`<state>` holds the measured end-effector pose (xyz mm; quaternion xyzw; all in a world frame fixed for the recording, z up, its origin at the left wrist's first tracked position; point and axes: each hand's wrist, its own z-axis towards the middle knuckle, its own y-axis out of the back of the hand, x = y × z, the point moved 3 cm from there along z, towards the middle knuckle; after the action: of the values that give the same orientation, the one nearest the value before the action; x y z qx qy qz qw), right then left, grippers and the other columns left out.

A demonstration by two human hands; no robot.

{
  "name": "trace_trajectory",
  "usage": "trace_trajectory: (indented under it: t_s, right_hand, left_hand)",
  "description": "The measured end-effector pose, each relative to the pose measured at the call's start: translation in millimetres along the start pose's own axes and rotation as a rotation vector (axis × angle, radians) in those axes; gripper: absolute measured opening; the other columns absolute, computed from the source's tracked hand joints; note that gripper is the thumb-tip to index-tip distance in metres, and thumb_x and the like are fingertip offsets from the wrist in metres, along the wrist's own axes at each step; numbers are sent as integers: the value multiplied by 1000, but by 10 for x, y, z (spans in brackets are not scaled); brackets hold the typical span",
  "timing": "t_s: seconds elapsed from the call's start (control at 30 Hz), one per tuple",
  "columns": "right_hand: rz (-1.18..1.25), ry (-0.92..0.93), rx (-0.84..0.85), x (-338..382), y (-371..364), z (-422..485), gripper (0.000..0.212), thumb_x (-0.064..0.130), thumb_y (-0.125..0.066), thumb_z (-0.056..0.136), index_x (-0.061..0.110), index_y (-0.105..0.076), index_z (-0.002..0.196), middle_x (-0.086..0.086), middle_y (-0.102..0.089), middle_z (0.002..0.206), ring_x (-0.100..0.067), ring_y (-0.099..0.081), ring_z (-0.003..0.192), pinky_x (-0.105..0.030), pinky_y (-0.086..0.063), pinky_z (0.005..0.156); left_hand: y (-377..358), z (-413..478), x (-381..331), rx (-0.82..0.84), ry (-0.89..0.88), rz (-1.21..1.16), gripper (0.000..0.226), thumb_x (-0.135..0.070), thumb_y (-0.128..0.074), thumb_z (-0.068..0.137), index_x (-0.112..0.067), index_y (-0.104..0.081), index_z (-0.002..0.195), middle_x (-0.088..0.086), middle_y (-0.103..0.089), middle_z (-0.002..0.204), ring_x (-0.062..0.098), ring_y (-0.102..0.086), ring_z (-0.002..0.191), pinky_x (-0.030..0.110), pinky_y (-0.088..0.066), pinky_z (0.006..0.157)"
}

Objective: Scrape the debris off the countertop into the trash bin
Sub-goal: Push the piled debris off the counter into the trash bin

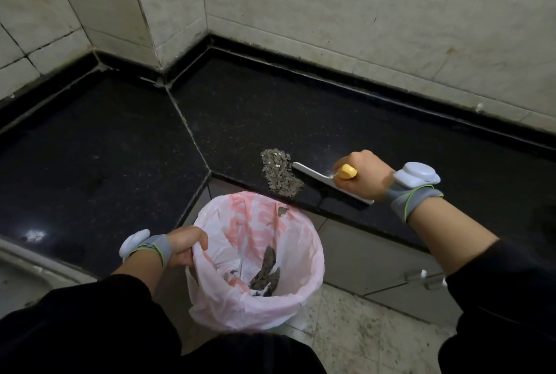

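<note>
While the right hand (359, 176) clamps the yellow-handled scraper (328, 182) just behind the debris (278, 172) at the countertop (120, 139) edge, the left hand (183, 245) pinches the trash bin (258, 259) liner. Light, loose bits likely scatter, so hold the bin rim close below.

Pale wall tiles (331, 12) rise behind; a handled cabinet door (361, 253) stands above speckled floor tiles (376, 340).
</note>
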<state>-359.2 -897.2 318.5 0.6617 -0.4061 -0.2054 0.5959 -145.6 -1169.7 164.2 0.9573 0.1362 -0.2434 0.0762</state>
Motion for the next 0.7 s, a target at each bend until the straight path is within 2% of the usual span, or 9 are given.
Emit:
trace_trajectory:
  t_s: [0.07,0.13,0.2,0.27,0.37,0.47,0.57,0.7]
  right_hand:
    - [5,43,13,18,13,-59,24,26,-59,78,8,-70,87,-12,-71,87,-32,-64,83,-42,-54,74]
    - [15,71,23,58,31,-121,20,26,-57,77,10,-69,79,-8,-69,78,-28,-61,73,-38,-53,69]
    - [50,123,40,122,51,-187,20,28,-56,74,12,-58,63,-5,-57,62,-25,-45,60,-37,-48,61]
    - [94,160,63,183,73,-232,26,35,-53,70,13,-48,56,-8,-46,58,-21,-31,60,-39,-45,59]
    - [154,112,40,190,82,-194,32,43,-51,66,13,-58,58,-7,-52,57,-24,-39,58,-39,-50,61]
    - [169,42,-76,170,128,-78,33,40,-54,71,9,-61,60,-9,-57,59,-29,-50,61,-40,-51,65]
    - [195,-68,-172,143,150,97,28,32,-58,77,8,-62,63,-9,-59,62,-28,-53,63,-37,-49,63]
    - [148,-137,-200,170,62,322,23,28,-58,83,11,-56,67,-14,-63,75,-37,-57,77,-32,-41,63]
  left_hand:
    - [28,37,14,8,-3,10,27,9,-39,82,4,-53,105,23,-52,95,35,-58,74,38,-58,58]
    - [40,30,8,2,-8,4,27,9,-39,82,3,-54,104,24,-55,96,36,-60,74,40,-58,58]
    - [46,30,8,-12,-10,4,24,9,-40,83,3,-54,100,24,-55,95,35,-60,71,36,-58,57]
    - [55,42,11,-21,-12,16,23,9,-41,82,3,-54,100,21,-54,88,33,-59,66,33,-56,59]
    - [49,43,10,-15,-16,14,23,9,-41,82,5,-54,101,19,-51,80,31,-56,60,29,-54,52]
    - [-2,-7,-4,-3,-23,-14,17,11,-39,84,3,-53,91,23,-52,87,34,-56,63,33,-54,44]
    - [8,30,23,-4,-34,-15,19,11,-38,84,3,-53,92,23,-50,93,35,-54,66,34,-54,44]
    - [123,66,68,-54,-12,32,16,7,-44,80,5,-55,92,21,-51,80,32,-52,60,29,-50,51]
